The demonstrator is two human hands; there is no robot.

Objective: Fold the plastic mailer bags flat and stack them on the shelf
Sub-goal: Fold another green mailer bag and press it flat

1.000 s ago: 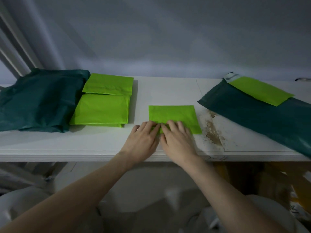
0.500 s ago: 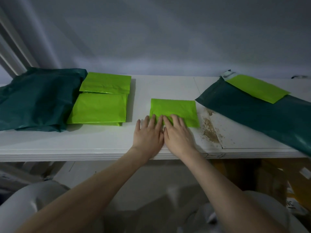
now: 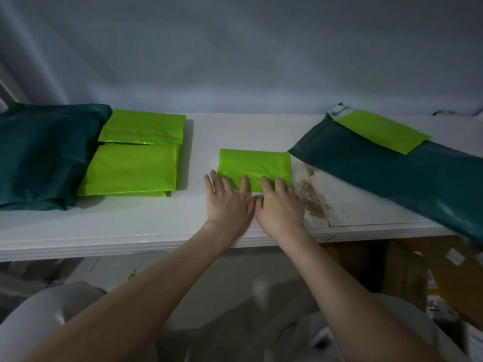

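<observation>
a brown stain (image 3: 312,198) is spreading over the white surface near the front edge, right of the middle. cardboard boxes (image 3: 418,273) are sitting below the front edge at the right. a pale wall (image 3: 235,53) is rising behind.

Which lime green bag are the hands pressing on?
The small folded bag at the shelf's middle, under both hands' fingertips; the others lie untouched, stacked left and far right.

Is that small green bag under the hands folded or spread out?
Folded. The green bag lies as a compact rectangle on the shelf, with both hands pressing flat on its near edge.
</observation>
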